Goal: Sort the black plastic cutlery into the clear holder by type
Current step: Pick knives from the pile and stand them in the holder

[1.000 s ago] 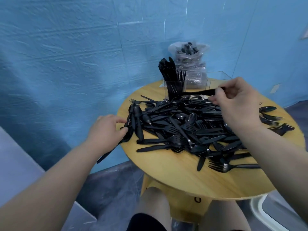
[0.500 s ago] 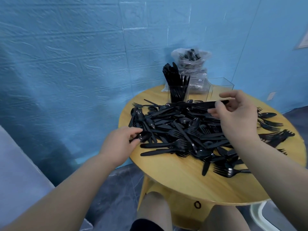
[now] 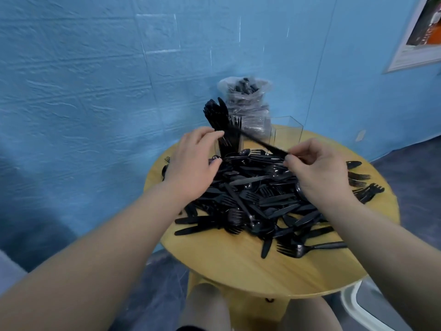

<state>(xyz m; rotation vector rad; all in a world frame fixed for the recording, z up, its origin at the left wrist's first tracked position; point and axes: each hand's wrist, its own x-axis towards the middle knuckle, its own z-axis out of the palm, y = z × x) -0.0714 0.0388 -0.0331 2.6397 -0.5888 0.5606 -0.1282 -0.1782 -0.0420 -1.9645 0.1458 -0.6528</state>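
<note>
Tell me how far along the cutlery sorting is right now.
Early stage. Done: the left section of the clear holder already has a bunch of upright black pieces; its right sections look empty. In hand: the right hand pinches one long black piece, and the left hand reaches toward the holder. Left: a big mixed pile of forks, spoons and knives covers the round table.

The cutlery pile (image 3: 257, 199) lies on the table (image 3: 233, 263), the holder (image 3: 274, 130) behind it, a bag (image 3: 245, 101) farther back.
</note>
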